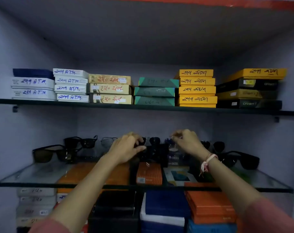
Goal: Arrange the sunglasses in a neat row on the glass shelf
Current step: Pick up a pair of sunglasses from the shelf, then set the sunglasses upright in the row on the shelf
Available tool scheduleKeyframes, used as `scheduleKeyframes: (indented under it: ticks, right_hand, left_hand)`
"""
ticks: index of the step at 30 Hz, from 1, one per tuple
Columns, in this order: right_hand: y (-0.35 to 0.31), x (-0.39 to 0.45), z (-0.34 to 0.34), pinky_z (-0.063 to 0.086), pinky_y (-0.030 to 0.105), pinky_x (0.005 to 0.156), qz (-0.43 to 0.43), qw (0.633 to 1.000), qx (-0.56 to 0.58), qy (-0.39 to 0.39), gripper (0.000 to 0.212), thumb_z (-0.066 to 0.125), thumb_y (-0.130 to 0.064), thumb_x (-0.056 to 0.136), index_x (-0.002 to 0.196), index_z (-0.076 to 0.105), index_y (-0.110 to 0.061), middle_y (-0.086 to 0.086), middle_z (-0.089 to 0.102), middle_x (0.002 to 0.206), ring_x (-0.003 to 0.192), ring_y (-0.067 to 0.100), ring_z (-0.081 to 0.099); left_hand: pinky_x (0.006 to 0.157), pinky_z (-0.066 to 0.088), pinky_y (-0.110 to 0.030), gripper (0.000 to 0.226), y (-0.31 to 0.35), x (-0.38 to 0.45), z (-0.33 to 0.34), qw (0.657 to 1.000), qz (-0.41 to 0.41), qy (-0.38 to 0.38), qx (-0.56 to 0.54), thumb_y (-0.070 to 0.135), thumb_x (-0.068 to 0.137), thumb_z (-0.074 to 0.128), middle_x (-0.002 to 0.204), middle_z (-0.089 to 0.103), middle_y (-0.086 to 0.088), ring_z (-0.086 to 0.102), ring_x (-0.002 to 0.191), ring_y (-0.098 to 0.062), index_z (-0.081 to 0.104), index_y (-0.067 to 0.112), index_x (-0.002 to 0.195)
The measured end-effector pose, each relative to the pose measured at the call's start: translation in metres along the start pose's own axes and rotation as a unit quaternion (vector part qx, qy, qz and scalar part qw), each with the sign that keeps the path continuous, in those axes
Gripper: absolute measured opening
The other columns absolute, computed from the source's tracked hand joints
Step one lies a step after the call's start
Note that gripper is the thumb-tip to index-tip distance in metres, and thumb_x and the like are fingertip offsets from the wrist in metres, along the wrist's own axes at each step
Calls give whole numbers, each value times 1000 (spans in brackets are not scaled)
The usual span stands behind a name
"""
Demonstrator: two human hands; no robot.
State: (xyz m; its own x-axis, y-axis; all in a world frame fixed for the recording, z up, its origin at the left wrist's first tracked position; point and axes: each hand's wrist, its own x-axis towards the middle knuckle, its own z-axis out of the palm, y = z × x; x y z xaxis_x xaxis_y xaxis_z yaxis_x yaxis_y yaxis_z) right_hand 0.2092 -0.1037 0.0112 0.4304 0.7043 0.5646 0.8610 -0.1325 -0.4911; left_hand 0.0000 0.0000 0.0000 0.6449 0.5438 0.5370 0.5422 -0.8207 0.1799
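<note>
Black plastic sunglasses sit pinched in my left hand, fingers curled round the frame, at the middle of the clear glass shelf. My right hand hovers just beside, fingers bent; I cannot tell what they hold. Dark-lensed pairs stand left and right.

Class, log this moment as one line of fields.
left hand: gripping dark sunglasses | right hand: pinching something unclear | glass shelf: row unfinished
</note>
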Motion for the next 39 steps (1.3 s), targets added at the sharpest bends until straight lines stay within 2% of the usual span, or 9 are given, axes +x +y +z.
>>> scheduleKeyframes:
  ticks: [3,8,10,14,17,21,26,32,39]
  right_hand:
    - [15,22,10,49,12,46,65,991,93,-71,21,56,-12,96,111,71,-6,6,69,99,66,9,62]
    - [32,43,27,54,21,64,43,972,68,-223,36,60,-18,95,131,59,-17,0,58,113,98,19,61]
    - [33,42,30,55,16,59,39,962,87,-256,34,63,-15,92,126,61,-15,0,59,102,87,14,62]
    - [36,37,32,58,13,59,38,966,158,-203,16,74,-7,82,98,71,-6,0,67,78,66,10,65]
    - [31,31,24,55,11,64,-9,982,143,-121,9,82,-15,74,79,75,-18,-4,72,73,67,5,67]
    - [14,13,8,52,8,60,-61,988,143,-10,15,85,-24,70,83,81,-17,-2,78,77,67,3,71]
    - [-5,-6,-5,54,15,58,-98,987,124,38,27,76,-46,74,81,81,-21,-6,75,77,62,4,70]
    - [-11,-14,-22,64,32,61,-41,987,142,71,18,80,-29,77,86,77,-14,5,77,67,56,13,74]
    - [-3,-17,-52,63,29,61,-28,999,9,43,23,82,-32,72,83,82,-12,3,77,66,57,15,73]
  left_hand:
    - [93,49,-40,43,0,19,10,999,-16,-41,29,47,88,62,127,57,-1,59,113,-23,61,21,122]
    - [90,49,-39,32,-6,36,24,995,-24,-88,27,40,86,67,119,59,1,61,108,-20,60,24,112]
    - [76,48,-32,16,-11,39,28,997,-28,-77,-4,35,86,68,107,65,4,66,86,-14,60,26,97]
    - [77,48,-29,15,-21,39,26,996,-21,-78,-41,35,86,69,112,53,0,57,84,-13,63,21,88]
    - [55,58,-30,25,-27,33,22,988,-35,-57,-139,42,88,63,104,60,-6,69,79,-27,61,18,85]
    - [59,64,-36,18,-26,25,8,969,-55,38,-239,30,88,68,82,70,-12,73,67,-25,60,13,89]
    - [66,65,-32,25,-19,21,-4,976,-51,23,-210,21,83,74,86,74,-11,75,67,-20,71,2,99]
    - [67,64,-36,20,-1,18,-13,987,-14,65,-145,24,82,75,71,76,-9,74,61,-16,78,5,88]
    - [72,61,-29,24,26,31,-20,991,9,91,-102,33,75,81,71,79,-10,71,61,-14,82,10,82]
